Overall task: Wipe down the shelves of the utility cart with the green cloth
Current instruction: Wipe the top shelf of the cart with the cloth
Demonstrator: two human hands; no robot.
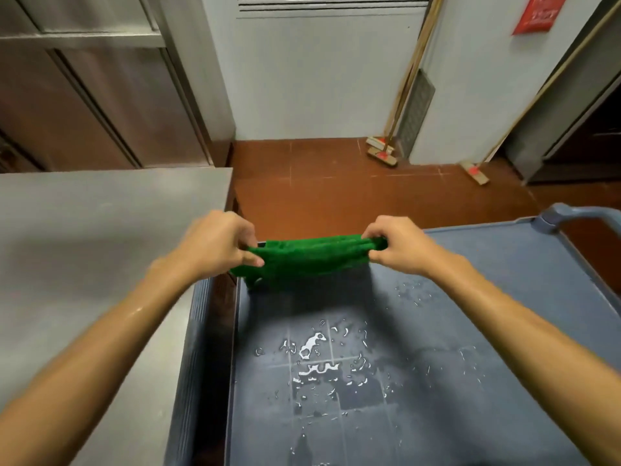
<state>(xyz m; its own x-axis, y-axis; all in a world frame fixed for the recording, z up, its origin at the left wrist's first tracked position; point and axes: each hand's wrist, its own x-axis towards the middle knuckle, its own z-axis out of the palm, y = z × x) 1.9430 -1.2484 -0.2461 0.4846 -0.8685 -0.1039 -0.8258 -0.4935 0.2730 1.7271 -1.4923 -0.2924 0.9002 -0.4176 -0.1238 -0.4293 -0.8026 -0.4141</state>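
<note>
A green cloth (307,260) is stretched between both hands above the far left corner of the cart's top shelf (470,331), a blue-grey plastic tray. My left hand (218,245) pinches the cloth's left end. My right hand (395,245) grips its bunched right end. The lower edge of the cloth hangs close to the shelf. Water droplets and small puddles (316,354) lie on the middle of the shelf.
A steel counter (84,247) runs along the cart's left side. The cart handle (578,215) rises at the far right corner. Beyond lie brown floor tiles (353,183), brooms (383,151) leaning on the wall, and steel cabinet doors (100,95) at left.
</note>
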